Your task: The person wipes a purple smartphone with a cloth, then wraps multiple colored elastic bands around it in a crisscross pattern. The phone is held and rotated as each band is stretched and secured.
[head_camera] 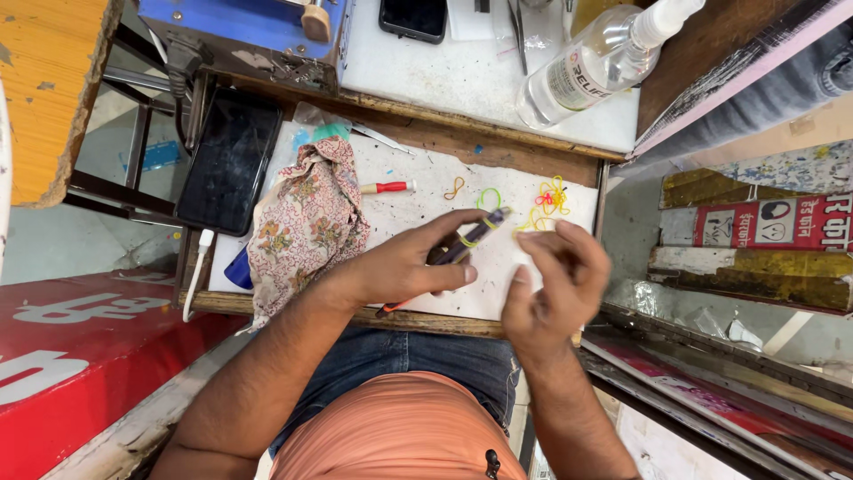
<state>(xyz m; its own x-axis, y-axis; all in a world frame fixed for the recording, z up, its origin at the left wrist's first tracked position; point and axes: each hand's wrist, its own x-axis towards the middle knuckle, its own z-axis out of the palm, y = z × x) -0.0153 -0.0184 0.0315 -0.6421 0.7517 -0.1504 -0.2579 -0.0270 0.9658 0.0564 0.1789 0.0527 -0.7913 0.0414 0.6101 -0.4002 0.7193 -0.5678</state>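
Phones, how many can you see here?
2. One large dark phone lies at the left edge of the work board, beside the flowered cloth. Another dark phone lies on the white shelf at the top, partly cut off. More may be hidden.

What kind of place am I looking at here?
Probably a small phone-repair stall: a black smartphone lying on the white work mat, a red-handled screwdriver, and steel tweezers on the rear shelf.

The left hand (404,267) grips a dark slim tool (469,238) wound with a yellow-green rubber band (484,206) over the white bench (418,209); the right hand (555,289) hovers just beside, fingers curled; loose bands (546,203) lie near; a floral cloth (306,222) lies at left.
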